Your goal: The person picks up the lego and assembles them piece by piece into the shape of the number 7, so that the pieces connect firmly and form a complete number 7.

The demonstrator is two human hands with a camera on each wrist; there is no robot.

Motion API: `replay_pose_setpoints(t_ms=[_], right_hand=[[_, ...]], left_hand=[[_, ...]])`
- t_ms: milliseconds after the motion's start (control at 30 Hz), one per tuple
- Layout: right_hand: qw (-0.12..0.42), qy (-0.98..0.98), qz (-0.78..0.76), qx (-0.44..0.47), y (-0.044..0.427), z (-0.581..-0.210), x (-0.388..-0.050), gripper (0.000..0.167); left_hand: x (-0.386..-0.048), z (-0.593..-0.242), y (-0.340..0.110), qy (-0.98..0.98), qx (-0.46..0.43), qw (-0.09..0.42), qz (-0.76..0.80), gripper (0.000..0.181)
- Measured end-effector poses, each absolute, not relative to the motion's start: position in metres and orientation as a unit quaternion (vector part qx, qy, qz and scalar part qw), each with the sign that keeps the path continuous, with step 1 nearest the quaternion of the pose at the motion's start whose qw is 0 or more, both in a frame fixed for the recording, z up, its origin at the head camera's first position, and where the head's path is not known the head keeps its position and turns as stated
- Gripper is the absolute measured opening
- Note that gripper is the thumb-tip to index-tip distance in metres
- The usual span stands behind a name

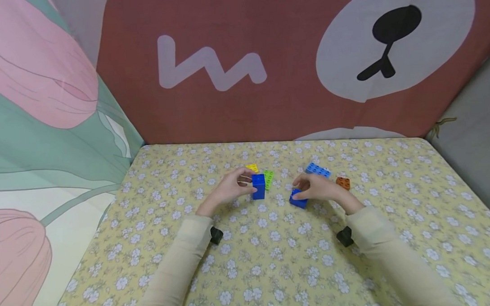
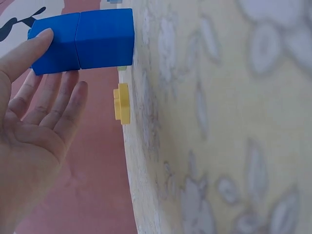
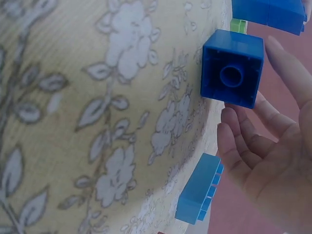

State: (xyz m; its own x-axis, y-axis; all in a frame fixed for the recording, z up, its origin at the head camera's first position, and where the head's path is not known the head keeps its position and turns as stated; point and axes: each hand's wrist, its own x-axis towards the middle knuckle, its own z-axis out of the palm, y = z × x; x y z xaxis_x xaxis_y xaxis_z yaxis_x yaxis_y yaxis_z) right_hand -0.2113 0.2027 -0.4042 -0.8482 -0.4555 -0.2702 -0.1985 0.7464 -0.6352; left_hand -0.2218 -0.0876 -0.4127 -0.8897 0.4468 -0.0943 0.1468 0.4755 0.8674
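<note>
Two blue toy building bricks, one on top of the other, form an upright stack [image 1: 259,187] on the flowered cloth. My left hand [image 1: 230,186] grips this stack near its top, thumb on the near side; the left wrist view shows the seam between the bricks [image 2: 105,39]. To the right, a single blue brick [image 1: 298,200] is tipped on its side. Thumb and fingers of my right hand [image 1: 321,186] hold it. In the right wrist view the hollow underside of that brick [image 3: 212,68] faces the camera, with fingertips partly hidden behind it.
Behind the stack lie a lime green brick [image 1: 269,179] and a yellow brick [image 1: 252,167]. A light blue brick [image 1: 318,170] is beyond my right hand, and an orange-brown brick [image 1: 343,183] sits by that wrist. A reddish-brown printed cloth [image 1: 227,113] hangs along the table's far edge.
</note>
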Motion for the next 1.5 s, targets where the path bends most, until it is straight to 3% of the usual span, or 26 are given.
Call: replay_pose_setpoints(t_ms=[333, 700, 1500], right_hand=[[0.235, 0.907, -0.297, -0.185, 0.203, -0.408, -0.21, 0.054], [0.232, 0.904, -0.301, -0.196, 0.205, -0.409, -0.211, 0.038], [0.106, 0.87, -0.474, -0.085, 0.188, -0.39, -0.218, 0.051]], left_hand=[[-0.22, -0.413, -0.085, 0.839, 0.168, 0.16, 0.492, 0.043], [-0.221, -0.416, -0.085, 0.842, 0.164, 0.162, 0.488, 0.042], [-0.223, -0.415, -0.085, 0.838, 0.149, 0.166, 0.498, 0.045]])
